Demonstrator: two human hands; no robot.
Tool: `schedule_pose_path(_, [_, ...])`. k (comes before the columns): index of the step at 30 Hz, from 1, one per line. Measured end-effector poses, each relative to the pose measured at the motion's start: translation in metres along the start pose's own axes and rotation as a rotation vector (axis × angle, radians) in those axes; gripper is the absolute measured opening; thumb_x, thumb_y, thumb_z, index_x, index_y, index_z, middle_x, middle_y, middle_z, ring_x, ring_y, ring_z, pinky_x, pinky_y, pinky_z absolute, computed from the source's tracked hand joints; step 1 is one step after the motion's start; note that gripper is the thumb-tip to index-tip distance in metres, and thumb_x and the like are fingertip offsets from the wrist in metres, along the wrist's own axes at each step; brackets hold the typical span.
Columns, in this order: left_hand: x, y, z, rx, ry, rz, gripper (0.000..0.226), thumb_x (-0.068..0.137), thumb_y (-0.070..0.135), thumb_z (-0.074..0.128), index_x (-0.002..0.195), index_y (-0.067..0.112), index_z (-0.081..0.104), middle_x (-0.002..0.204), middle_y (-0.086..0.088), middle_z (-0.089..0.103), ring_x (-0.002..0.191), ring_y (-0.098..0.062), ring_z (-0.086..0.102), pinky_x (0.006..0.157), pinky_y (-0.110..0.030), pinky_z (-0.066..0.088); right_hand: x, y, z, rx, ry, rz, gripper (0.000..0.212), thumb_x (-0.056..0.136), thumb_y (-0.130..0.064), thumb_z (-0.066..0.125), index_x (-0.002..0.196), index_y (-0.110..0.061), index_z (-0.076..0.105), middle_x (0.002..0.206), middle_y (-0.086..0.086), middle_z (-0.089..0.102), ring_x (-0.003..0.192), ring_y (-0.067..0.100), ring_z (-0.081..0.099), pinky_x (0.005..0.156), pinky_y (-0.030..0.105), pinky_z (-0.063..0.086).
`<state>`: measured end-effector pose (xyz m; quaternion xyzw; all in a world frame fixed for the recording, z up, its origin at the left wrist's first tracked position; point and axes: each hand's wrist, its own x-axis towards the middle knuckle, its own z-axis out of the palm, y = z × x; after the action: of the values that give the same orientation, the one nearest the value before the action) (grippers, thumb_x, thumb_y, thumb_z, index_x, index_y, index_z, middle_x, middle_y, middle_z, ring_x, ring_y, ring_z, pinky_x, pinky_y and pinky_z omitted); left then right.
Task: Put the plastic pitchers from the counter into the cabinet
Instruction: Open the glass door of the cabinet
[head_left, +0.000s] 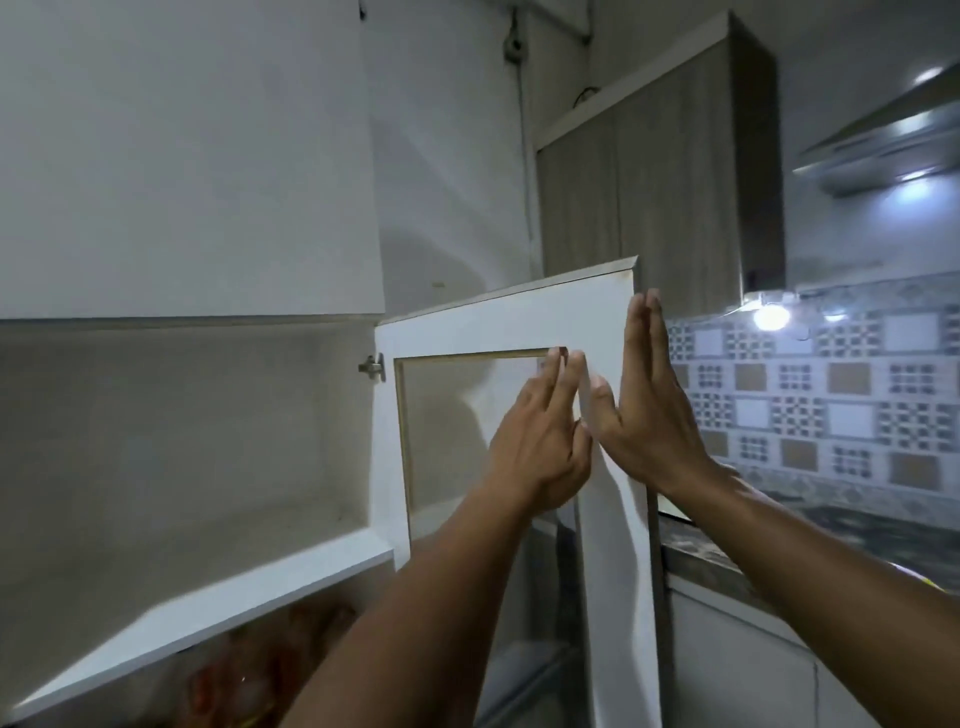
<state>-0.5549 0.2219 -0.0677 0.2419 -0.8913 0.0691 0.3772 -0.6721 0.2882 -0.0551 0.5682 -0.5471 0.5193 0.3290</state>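
Observation:
A white cabinet door (483, 322) with a glass pane stands open, hinged on its left side. My left hand (540, 441) lies flat against the inner face of the door, fingers at the pane's upper right corner. My right hand (649, 405) presses flat on the door's free right edge, fingers straight and pointing up. Neither hand holds anything. The open cabinet (182, 415) on the left shows a bare upper shelf (208, 613). No pitcher is clearly in view; blurred orange and clear things (234, 680) sit under the shelf.
A closed white upper cabinet (182, 156) hangs above the open one. A tall wood-grain cabinet (660, 182) stands behind the door. To the right are a patterned tile wall (831, 395), a dark stone counter (857, 530), a range hood (883, 140) and a bright lamp (771, 317).

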Motion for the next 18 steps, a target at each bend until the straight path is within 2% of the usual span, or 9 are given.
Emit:
schedule_pose_path(2, [0.014, -0.006, 0.024, 0.033, -0.040, 0.007, 0.072, 0.098, 0.047, 0.021, 0.161, 0.028, -0.011, 0.170, 0.002, -0.016, 0.157, -0.017, -0.011, 0.127, -0.046, 0.011, 0.002, 0.024, 0.000, -0.198, -0.035, -0.012, 0.090, 0.097, -0.029, 0.054, 0.158, -0.005, -0.007, 0.166, 0.015, -0.016, 0.151, 0.011, -0.023, 0.117, 0.017, -0.018])
schedule_pose_path(5, [0.033, -0.018, 0.050, 0.025, -0.106, -0.006, 0.072, 0.100, 0.043, 0.030, 0.160, 0.034, -0.009, 0.170, 0.002, -0.015, 0.157, -0.025, -0.004, 0.126, -0.051, 0.015, 0.007, 0.055, 0.002, -0.492, -0.122, 0.004, 0.091, 0.095, -0.046, 0.044, 0.158, -0.007, -0.009, 0.165, 0.017, -0.021, 0.154, 0.025, -0.016, 0.126, 0.040, -0.001])
schedule_pose_path(7, [0.041, -0.027, 0.065, 0.031, -0.163, -0.026, 0.072, 0.101, 0.042, 0.035, 0.160, 0.034, -0.006, 0.170, 0.000, -0.012, 0.157, -0.029, 0.000, 0.125, -0.052, 0.016, 0.010, 0.072, 0.003, -0.643, -0.208, 0.047, 0.089, 0.094, -0.052, 0.034, 0.157, -0.006, -0.008, 0.164, 0.017, -0.023, 0.153, 0.030, -0.016, 0.126, 0.047, 0.004])
schedule_pose_path(13, [0.058, -0.044, 0.111, -0.006, -0.361, -0.075, 0.076, 0.101, 0.042, 0.041, 0.160, 0.034, -0.006, 0.170, -0.002, -0.012, 0.157, -0.034, 0.005, 0.125, -0.054, 0.017, 0.008, 0.107, 0.015, -0.840, -0.590, 0.137, 0.084, 0.099, -0.057, 0.025, 0.157, -0.008, -0.012, 0.164, 0.010, -0.026, 0.152, 0.024, -0.024, 0.125, 0.048, -0.005])
schedule_pose_path(16, [0.061, -0.048, 0.127, -0.004, -0.392, -0.076, 0.078, 0.100, 0.041, 0.044, 0.160, 0.034, -0.007, 0.168, 0.001, -0.022, 0.157, -0.031, -0.001, 0.125, -0.053, 0.013, 0.005, 0.120, 0.024, -0.880, -0.628, 0.166, 0.088, 0.098, -0.059, 0.027, 0.156, -0.009, -0.016, 0.161, 0.010, -0.032, 0.146, 0.023, -0.031, 0.119, 0.046, -0.011])
schedule_pose_path(18, [0.061, -0.052, 0.133, -0.007, -0.387, -0.070, 0.079, 0.100, 0.040, 0.045, 0.160, 0.035, -0.007, 0.167, 0.004, -0.027, 0.157, -0.027, -0.006, 0.126, -0.052, 0.010, 0.005, 0.123, 0.028, -0.886, -0.625, 0.173, 0.092, 0.097, -0.060, 0.030, 0.155, -0.009, -0.018, 0.160, 0.010, -0.034, 0.146, 0.024, -0.032, 0.120, 0.047, -0.009])
